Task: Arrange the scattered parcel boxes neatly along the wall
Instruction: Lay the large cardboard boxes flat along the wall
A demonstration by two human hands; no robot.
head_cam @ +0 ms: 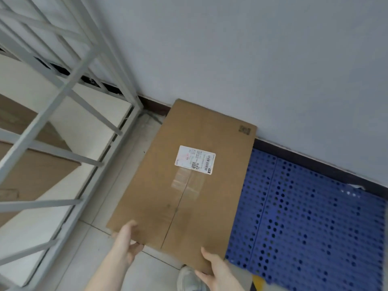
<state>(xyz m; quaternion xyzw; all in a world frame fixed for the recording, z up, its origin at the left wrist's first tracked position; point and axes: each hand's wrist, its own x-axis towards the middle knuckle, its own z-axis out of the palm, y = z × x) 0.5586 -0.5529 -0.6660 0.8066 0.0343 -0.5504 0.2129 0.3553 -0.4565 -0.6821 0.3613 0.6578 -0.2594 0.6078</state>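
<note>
We clamp left hand (126,240) and right hand (214,267) on the brown box (184,179) (white label (195,160) on top), its long axis toward the wall (252,59).

Both hands, left (126,240) and right (216,269), are bare, with bare forearms and no sleeves showing. A pale grey-white shoe (188,279) is on one foot.

Shipping label (195,159): print too small and blurred to read.
Stamp (244,130) at far box corner: smeared, unreadable.
Left hand (126,240): fingers hidden beneath parcel box (184,177).
Right hand (216,271): fingers hidden under box edge, wrist cut off by bottom edge.
Shoe (186,278): cut off at bottom edge.
Blue perforated pallet (315,223): partly covered by box, cut off at right.
Rack (63,101): cut off at left and top.
</note>
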